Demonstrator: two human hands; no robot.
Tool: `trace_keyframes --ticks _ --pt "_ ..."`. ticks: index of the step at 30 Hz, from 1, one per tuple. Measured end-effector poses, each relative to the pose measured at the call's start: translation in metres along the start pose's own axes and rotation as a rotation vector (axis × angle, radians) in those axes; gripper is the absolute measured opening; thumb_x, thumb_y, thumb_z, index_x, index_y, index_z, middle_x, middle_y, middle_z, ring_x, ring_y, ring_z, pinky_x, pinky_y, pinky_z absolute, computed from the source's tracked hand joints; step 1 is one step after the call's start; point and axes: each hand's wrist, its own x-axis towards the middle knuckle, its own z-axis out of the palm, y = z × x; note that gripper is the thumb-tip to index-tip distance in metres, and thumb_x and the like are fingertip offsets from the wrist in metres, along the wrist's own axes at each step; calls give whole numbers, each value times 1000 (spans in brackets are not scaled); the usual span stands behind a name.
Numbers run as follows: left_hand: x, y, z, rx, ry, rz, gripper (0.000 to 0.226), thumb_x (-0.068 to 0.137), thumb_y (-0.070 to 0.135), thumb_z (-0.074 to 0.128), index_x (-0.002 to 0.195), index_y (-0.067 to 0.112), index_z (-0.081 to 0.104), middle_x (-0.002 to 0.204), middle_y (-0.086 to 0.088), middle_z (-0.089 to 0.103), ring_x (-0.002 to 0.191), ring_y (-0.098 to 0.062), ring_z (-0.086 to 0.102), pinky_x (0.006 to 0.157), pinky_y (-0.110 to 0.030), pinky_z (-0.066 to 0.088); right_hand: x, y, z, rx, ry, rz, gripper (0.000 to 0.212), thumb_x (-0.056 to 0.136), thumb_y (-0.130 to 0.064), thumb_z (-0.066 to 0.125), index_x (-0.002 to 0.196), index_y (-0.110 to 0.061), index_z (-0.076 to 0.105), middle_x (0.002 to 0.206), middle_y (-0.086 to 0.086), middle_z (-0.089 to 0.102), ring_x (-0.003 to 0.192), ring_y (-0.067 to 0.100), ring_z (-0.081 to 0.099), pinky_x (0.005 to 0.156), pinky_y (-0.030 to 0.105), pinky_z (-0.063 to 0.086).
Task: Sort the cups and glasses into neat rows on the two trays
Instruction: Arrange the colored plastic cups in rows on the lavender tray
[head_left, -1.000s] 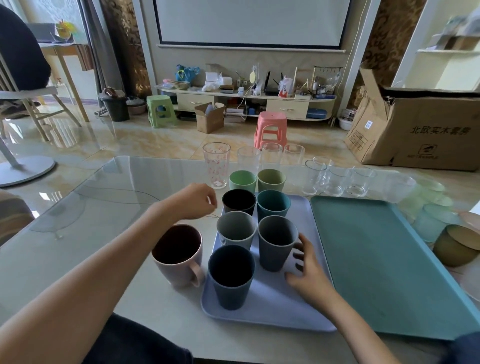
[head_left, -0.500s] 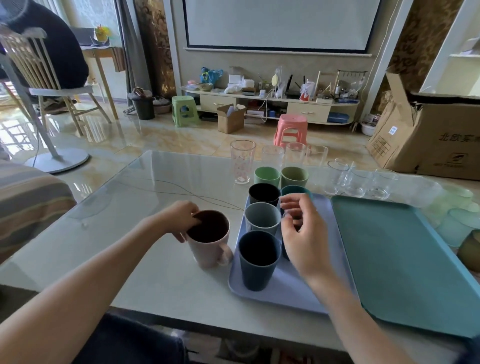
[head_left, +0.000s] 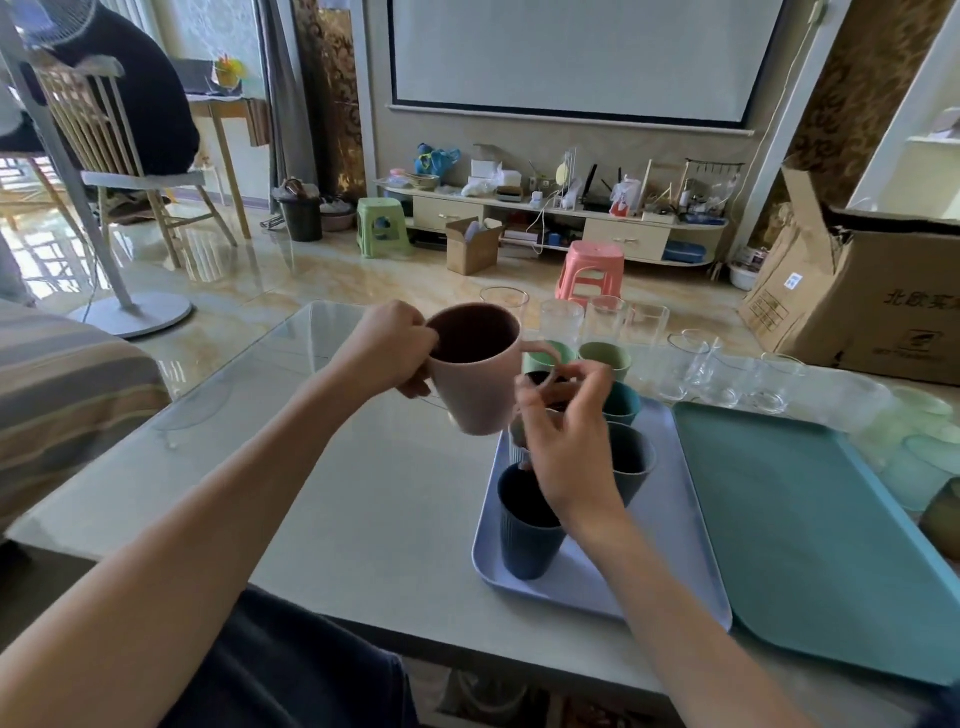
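Note:
My left hand (head_left: 387, 347) grips a pink mug (head_left: 475, 387) by its rim and holds it in the air, left of the lavender tray (head_left: 670, 561). My right hand (head_left: 569, 441) hovers over the tray with its fingers at the mug's handle. Several coloured cups stand in two rows on the tray, among them a dark blue cup (head_left: 527, 525) nearest me, a grey cup (head_left: 631, 457) and a teal cup (head_left: 621, 402). Two green cups (head_left: 605, 356) stand at the tray's far end. The teal tray (head_left: 810, 535) lies to the right, bare.
Clear glasses (head_left: 602, 317) stand in a row behind the trays, with more glasses (head_left: 727, 376) to the right. Pale green glasses (head_left: 930, 452) sit at the table's right edge. A cardboard box (head_left: 872, 301) stands on the floor beyond. A striped cushion (head_left: 67, 395) is at the left.
My left hand has lifted the pink mug off the table and up toward the tray. My right hand has risen to meet the mug's handle.

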Motion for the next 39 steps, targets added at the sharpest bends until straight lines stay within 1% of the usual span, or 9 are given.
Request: trace_keyframes --ticks 3,6,10,14,18,21,27,33,39 --pt "-11 15 13 31 -64 62 18 82 1 47 76 -3 63 56 -18 64 42 -24 61 46 -32 56 5 -3 -25 -37 105 25 37 86 -50 54 102 -23 35 82 -2 52 71 13 56 66 37 49" --pt "-26 34 31 119 -122 118 19 79 1 46 69 0 62 52 -15 63 41 -23 60 44 -28 52 13 0 -53 -183 104 11 40 83 -63 49 90 -23 50 87 5 51 71 -1 51 68 11 42" --pt "-38 58 57 154 -131 207 19 74 0 42 65 0 59 57 -18 63 51 -31 65 48 -37 57 9 -4 -79 -128 69 18 37 85 -57 52 66 -25 50 64 -2 54 60 10 53 61 26 46" --pt "-39 74 79 176 -154 327 20 82 6 44 74 4 62 64 -10 62 64 -29 66 58 -37 57 3 -3 -106 -250 131 3 20 88 -24 63 85 -11 48 66 -1 52 56 4 49 50 11 41" --pt "-42 78 101 178 -371 373 33 96 28 46 70 13 61 60 -6 65 54 -21 67 57 -32 58 -9 13 -132 -247 105 92 15 86 -13 62 90 -16 48 66 15 54 55 18 48 50 26 40" --pt "-35 80 108 185 -474 254 46 98 43 37 79 11 63 69 -10 69 58 -25 68 56 -32 56 -25 26 -145 -215 84 152 15 86 -10 60 87 -21 50 63 18 53 46 14 43 43 26 35" --pt "-8 52 94 590 -524 163 24 86 13 45 91 1 65 72 -11 70 54 -22 66 53 -29 55 -50 43 -155 -231 50 204 17 83 -3 59 86 -18 51 61 18 53 47 10 42 44 17 33" --pt "7 22 94 643 -716 21 25 84 32 66 82 7 63 74 -5 68 56 -18 68 50 -26 54 -61 59 -139 -228 -50 335 16 85 0 59 86 -15 53 60 13 49 48 4 47 41 10 41" --pt "3 13 101 635 -777 -24 27 82 22 71 91 -3 63 71 -7 66 54 -19 68 51 -27 56 -62 59 -128 -212 -88 350 8 89 -2 56 91 -10 53 63 8 47 48 -4 49 39 11 43"
